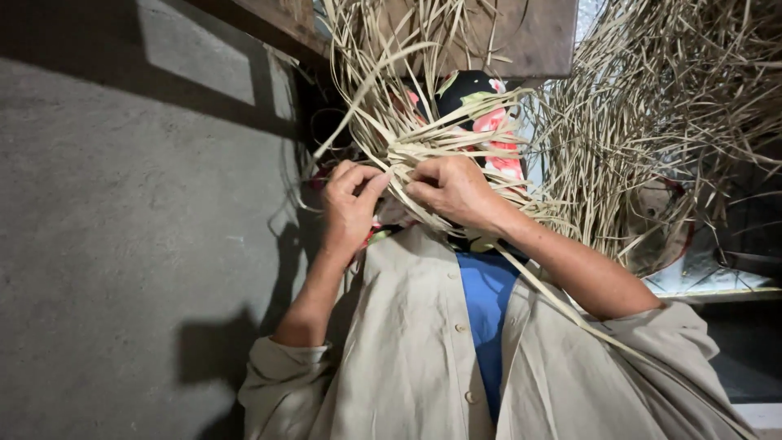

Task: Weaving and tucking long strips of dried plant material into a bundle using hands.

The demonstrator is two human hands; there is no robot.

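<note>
Hard to read much of this: the woven strips (423,134) hide most of what lies behind them, incl. a floral cloth (489,122) in black, pink and green that shows only in patches, and the strips' upper ends run out of frame at the top. Can't tell whether the work is a mat, basket or sth else; only a knot of pale flat strips crossing each other shows. A big loose heap of dry strips (652,122) fills the right side, cut off at top and right edge, partly covering a round pale object (656,224) w/ a reddish rim that can't be identified. Wooden board (521,33) overhead is cut by the frame. Grey wall (122,244) at left, in shadow near the top. Beige shirt (407,350) over a blue top (487,301) fills the bottom; sleeves rolled, lower body out of view. Left hand (352,204) is curled, thumb and fingers pinching strips at the work's lower left edge. Right hand (452,189) is closed on strips just beside it, fingertips buried in the weave, so exact grip unclear. Hands nearly touch; the work sits directly above and between them, w/ one long strip trailing down past the right forearm.
</note>
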